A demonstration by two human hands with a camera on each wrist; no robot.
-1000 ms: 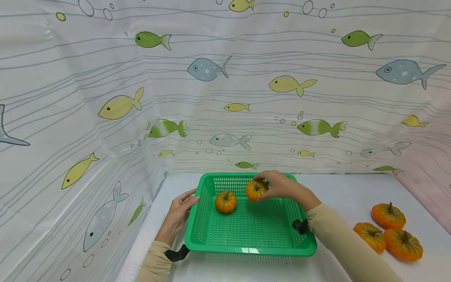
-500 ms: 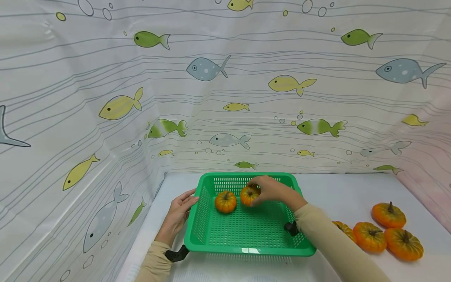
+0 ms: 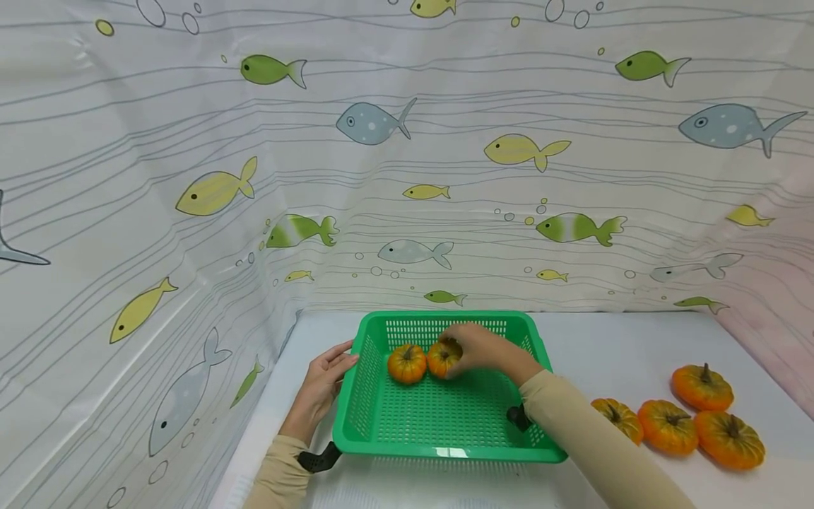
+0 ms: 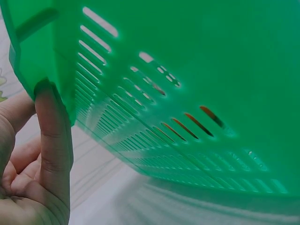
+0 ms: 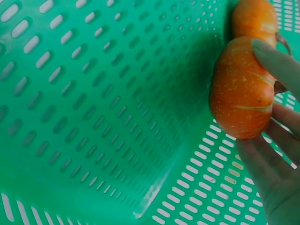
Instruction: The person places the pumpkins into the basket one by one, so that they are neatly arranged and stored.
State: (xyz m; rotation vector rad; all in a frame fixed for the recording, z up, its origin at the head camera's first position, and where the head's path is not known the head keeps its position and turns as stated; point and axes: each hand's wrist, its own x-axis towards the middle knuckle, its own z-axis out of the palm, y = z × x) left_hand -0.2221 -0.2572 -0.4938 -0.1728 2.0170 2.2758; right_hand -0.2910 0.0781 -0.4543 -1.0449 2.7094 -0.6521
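Observation:
A green plastic basket point(image 3: 381, 448) with slotted walls stands in front of me. My left hand point(image 3: 323, 385) holds its left rim; in the left wrist view the fingers point(image 4: 51, 150) reach up to the rim's edge. Inside the basket, my right hand point(image 3: 482, 348) grips a small orange pumpkin point(image 3: 438, 361), thumb on one side and fingers on the other. Another small pumpkin point(image 3: 407, 366) sits just left of it near the back wall. In the right wrist view the held pumpkin point(image 5: 241, 89) appears to touch the other pumpkin point(image 5: 254, 18).
Several more pumpkins point(image 3: 668, 428) lie on the white table point(image 3: 610, 346) at the right, one partly hidden behind my right sleeve point(image 3: 591, 431). Fish-printed white sheeting point(image 3: 470, 205) rises at the back and sides. A black wrist mount point(image 3: 320, 458) sits on each arm.
My right hand has moved left and slightly down in the basket, bringing its pumpkin beside the other one. A pumpkin on the table has come into view from behind the sleeve. My left hand stays put.

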